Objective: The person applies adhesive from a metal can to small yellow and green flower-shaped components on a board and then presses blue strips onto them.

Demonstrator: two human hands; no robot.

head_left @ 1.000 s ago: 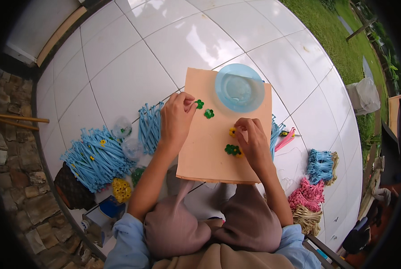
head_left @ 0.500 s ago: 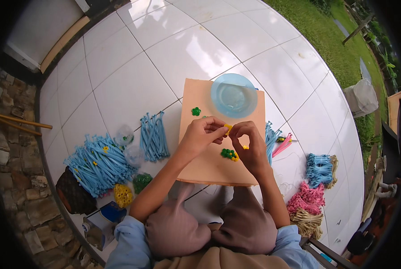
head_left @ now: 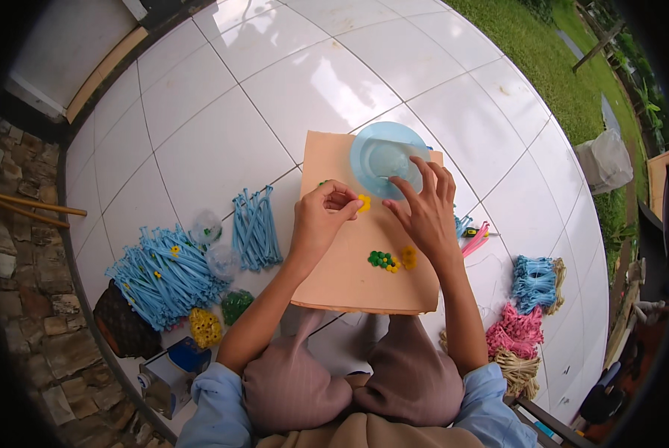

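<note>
Yellow flower piece (head_left: pixel 363 202) pinched in left hand (head_left: pixel 321 218); right hand (head_left: pixel 424 213) spread open, holding nothing

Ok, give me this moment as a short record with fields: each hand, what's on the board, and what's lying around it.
left hand: left hand pinches a small yellow flower piece over the board
right hand: right hand open, fingers spread, resting on the board beside the blue bowl
work surface: tan board across the lap, on white floor tiles
on board: green and yellow bead cluster
left side: pile of light blue sticks, smaller blue bundle
right side: pink bundle, blue bundle
</note>
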